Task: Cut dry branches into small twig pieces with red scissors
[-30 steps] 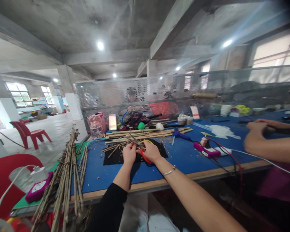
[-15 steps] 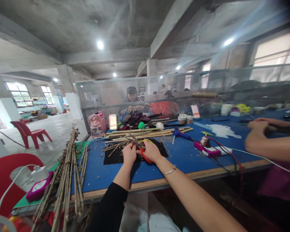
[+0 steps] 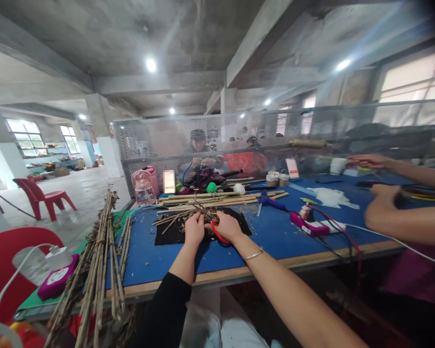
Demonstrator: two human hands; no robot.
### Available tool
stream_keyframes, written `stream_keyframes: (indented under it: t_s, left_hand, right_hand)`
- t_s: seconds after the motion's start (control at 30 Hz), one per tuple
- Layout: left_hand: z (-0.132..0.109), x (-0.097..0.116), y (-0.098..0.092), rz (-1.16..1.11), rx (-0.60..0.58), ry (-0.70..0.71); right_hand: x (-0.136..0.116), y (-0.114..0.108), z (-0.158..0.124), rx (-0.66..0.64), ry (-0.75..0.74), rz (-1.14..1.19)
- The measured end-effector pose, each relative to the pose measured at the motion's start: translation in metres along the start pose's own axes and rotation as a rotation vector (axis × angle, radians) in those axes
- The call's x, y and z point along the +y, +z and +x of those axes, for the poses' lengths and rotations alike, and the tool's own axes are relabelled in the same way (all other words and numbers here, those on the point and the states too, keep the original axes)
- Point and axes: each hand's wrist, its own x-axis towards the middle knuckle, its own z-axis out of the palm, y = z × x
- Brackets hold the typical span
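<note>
My right hand is closed round the red handles of a pair of scissors, whose metal blades point forward and to the left. Close beside it, my left hand has its fingers pinched together just under the blades; what they hold is too small to make out. Both hands are over a black mat strewn with plant scraps and short twigs. Behind the mat lie several long pale sticks.
A bundle of dry stalks lies at the left. On the blue table are a blue glue gun, a purple power strip and its cables. A co-worker's arms reach in from the right. A perforated screen stands behind.
The co-worker's far hand has reached forward toward a white cup. Less of the scissors' yellow part shows at my right hand. My hands stay in nearly the same place.
</note>
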Motion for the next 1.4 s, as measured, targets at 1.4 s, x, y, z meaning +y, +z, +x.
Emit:
stream_keyframes:
  t_s: [1.4]
  left_hand:
    - [0.008,-0.018,0.004,-0.175,0.105,-0.128]
  right_hand:
    - [-0.001,-0.001,-0.001,0.034,0.017,0.073]
